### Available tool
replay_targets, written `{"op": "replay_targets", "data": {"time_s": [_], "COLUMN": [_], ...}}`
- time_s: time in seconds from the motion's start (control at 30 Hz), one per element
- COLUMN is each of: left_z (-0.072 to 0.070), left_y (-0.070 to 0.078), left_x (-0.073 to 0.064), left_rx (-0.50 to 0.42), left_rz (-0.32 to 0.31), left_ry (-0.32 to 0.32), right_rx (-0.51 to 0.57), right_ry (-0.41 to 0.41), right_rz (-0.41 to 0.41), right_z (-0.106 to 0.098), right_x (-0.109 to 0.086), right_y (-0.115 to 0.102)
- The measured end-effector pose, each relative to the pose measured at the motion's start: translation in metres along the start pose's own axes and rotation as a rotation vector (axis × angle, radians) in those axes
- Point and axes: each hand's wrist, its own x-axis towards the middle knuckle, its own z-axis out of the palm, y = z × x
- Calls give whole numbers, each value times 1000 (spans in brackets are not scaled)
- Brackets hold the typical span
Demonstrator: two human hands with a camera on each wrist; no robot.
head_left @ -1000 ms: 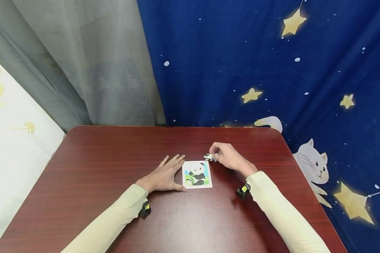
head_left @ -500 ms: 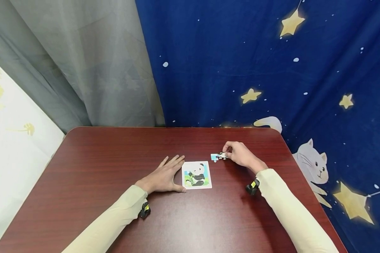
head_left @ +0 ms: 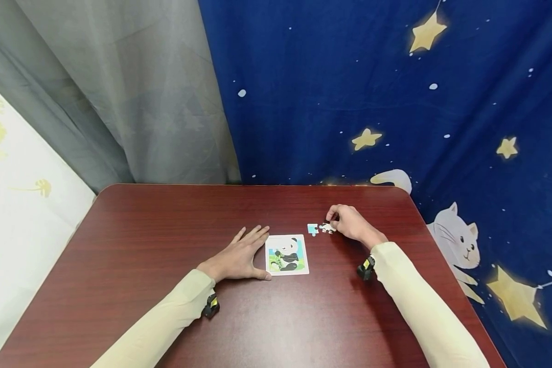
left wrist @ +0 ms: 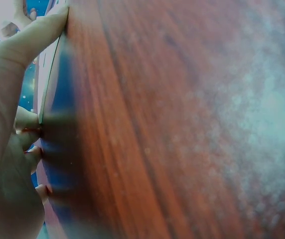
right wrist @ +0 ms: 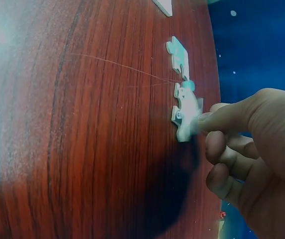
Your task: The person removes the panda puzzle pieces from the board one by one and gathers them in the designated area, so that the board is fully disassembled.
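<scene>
A square panda jigsaw puzzle in a white frame (head_left: 294,273) lies on the table. My left hand (head_left: 240,256) is spread flat along its left side, thumb at the lower corner and fingertips at the upper one. Beyond the puzzle's upper right, my right hand (head_left: 353,225) pinches the edge of a mostly white puzzle piece (head_left: 327,228) between thumb and forefinger; the right wrist view shows the thumb tip on that piece, low over the tabletop. Just left of it lies a light blue puzzle piece (head_left: 312,229), separated by a small gap.
The dark red wooden table (head_left: 165,214) has rounded far corners. Behind it hang a grey curtain (head_left: 165,102) and a blue curtain (head_left: 313,102) with stars and a cat. A small black device (head_left: 366,268) is strapped at the right wrist, another (head_left: 210,305) at the left.
My right hand has moved to the right, away from the puzzle frame, and the two puzzle pieces have shifted right with it. A gap now parts them. My left hand stays in place.
</scene>
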Motion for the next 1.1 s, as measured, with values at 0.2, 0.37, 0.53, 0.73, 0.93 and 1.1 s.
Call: {"op": "replay_targets", "data": {"time_s": [0.2,0.37,0.53,0.73,0.93,1.1], "left_z": [1,1,1,1,1,0], "left_y": [-1,-1,0,0,0,0], "left_x": [0,0,1,0,0,0], "left_rx": [0,-1,-2,-6,-6,-12], "left_rz": [-2,-1,-2,-4,-7,-6], "left_ry": [2,7,5,6,4,6], "right_rx": [-25,-30,-24,-26,-63,-76], "right_ry": [12,9,-12,-68,-116,-137], "right_rz": [-8,-45,-78,-120,-150,-129], "right_z": [2,4,9,19,31,38], "right_x": [1,-1,-5,-12,-17,-20], "right_y": [-3,-11,-25,-42,-56,-62]}}
